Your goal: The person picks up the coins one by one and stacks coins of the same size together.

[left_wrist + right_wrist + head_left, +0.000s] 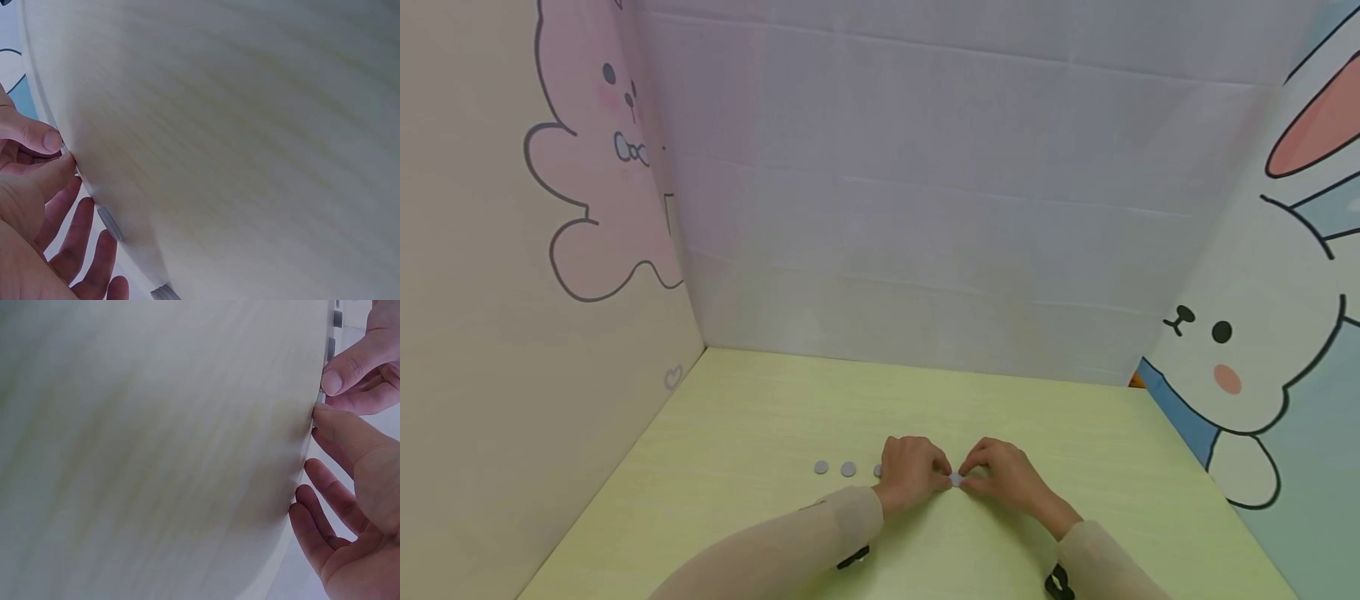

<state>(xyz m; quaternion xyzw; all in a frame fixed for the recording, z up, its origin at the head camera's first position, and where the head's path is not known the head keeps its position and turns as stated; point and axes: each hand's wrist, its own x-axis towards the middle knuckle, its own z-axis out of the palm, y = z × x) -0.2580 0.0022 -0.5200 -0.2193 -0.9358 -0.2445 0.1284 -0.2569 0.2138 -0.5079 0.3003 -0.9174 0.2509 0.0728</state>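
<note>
Both hands meet over one small grey disc (956, 480) on the table, right of the middle in the head view. My left hand (913, 471) pinches its left side between thumb and index finger. From the other side my right hand (1006, 475) pinches it with thumb and forefinger. Left of my left hand lie two more grey discs, a smaller one (822, 467) and a larger one (847, 469). A third disc (877, 471) is partly hidden behind that hand. Seen edge-on in the left wrist view, a grey piece (110, 223) has a ridged, stack-like side.
The pale yellow table (760, 417) runs back to a whitish cloth wall (925, 208). Side panels with cartoon figures stand left (587, 167) and right (1262, 350). Black straps (1059, 583) show under the cream sleeves.
</note>
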